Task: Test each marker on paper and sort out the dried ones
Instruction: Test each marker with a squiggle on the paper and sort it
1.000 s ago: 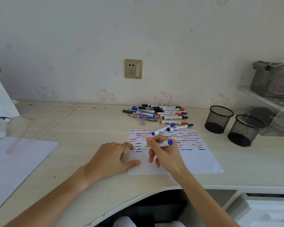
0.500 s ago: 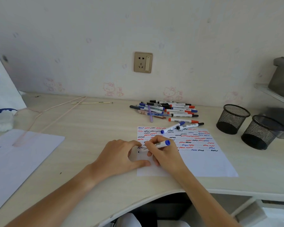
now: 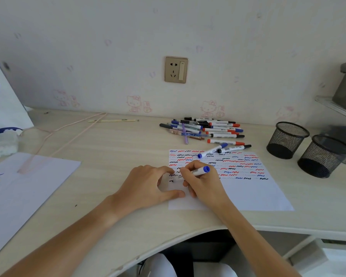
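Note:
My right hand (image 3: 204,182) grips a white marker with a blue end cap (image 3: 200,170), its tip down on the white test paper (image 3: 254,194) near the left edge, where a short black mark shows. Rows of red, blue and black squiggles fill the paper's upper part. My left hand (image 3: 148,186) rests on the paper's left edge, thumb stretched along it, fingers loosely curled. Two more markers lie across the paper's top edge: a blue-capped one (image 3: 212,150) and a black-capped one (image 3: 234,148). A pile of several markers and pens (image 3: 204,128) lies behind the paper.
Two black mesh pen cups (image 3: 287,139) (image 3: 324,156) stand at the right. A second sheet with squiggles (image 3: 28,188) lies at the left, under a pink strap (image 3: 48,140). A clear shelf with a grey object is at the far right. The desk's curved front edge runs below my arms.
The view shifted left, so everything slid right in the frame. My right hand brought the marker's tip down to the paper's left edge, and a small black mark appeared there.

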